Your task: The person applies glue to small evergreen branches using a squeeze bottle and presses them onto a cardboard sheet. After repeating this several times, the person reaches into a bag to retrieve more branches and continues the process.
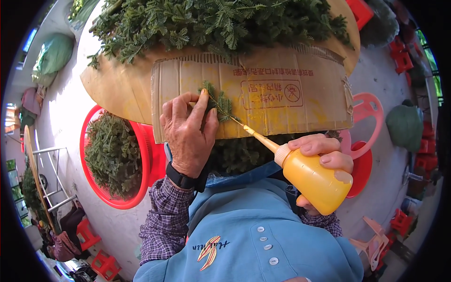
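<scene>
Pinched in the fingers of my left hand (pixel 187 126) is a small green fir sprig (pixel 221 104), held over a flattened cardboard sheet (pixel 188 75) stained with yellow. My right hand (pixel 324 152) wraps round a squeeze bottle (pixel 317 181) full of yellow liquid. The bottle lies tilted, its long nozzle (pixel 258 135) pointing up and left. The nozzle tip is at the bare stem end of the sprig; whether it touches the stem is hard to tell.
A heap of fir sprigs (pixel 216 23) covers the far part of a round brown table (pixel 122 82). To the left stands a red basket (pixel 141 164) holding more greenery (pixel 112 155). A pink plastic chair (pixel 369 115) is at the right. Red stools (pixel 105 264) stand around the floor.
</scene>
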`<state>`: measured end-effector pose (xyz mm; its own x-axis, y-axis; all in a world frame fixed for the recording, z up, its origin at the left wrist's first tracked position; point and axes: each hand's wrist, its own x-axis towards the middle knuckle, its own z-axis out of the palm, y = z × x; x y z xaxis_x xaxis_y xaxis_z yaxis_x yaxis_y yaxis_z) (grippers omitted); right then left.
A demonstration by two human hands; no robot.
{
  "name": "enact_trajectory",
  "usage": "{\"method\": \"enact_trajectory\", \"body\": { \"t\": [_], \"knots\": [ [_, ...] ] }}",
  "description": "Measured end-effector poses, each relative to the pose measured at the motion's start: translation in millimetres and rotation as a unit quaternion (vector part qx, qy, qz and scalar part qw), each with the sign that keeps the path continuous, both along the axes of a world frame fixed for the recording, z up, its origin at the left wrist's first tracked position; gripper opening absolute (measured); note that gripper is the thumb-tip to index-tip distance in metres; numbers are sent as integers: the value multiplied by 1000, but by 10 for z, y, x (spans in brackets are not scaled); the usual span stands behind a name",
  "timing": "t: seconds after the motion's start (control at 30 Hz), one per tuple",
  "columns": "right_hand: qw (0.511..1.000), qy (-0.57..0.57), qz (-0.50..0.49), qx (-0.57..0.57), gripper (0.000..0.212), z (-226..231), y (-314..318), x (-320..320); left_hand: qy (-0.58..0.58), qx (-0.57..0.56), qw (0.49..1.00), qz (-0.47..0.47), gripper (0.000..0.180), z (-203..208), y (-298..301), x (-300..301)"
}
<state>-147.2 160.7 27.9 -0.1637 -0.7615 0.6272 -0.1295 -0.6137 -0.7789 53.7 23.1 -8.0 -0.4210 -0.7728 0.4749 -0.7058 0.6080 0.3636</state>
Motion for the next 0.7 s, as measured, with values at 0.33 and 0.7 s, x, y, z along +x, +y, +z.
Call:
{"method": "enact_trajectory", "body": {
  "t": [0.33,0.7],
  "knots": [
    [1000,-15,-11,-3,62,-1,64,-82,2,-6,1000,-4,34,30,-17,-16],
    [993,-32,-105,-41,74,-123,202,-497,57,59,985,-152,38,506,-224,7]
  ]
}}
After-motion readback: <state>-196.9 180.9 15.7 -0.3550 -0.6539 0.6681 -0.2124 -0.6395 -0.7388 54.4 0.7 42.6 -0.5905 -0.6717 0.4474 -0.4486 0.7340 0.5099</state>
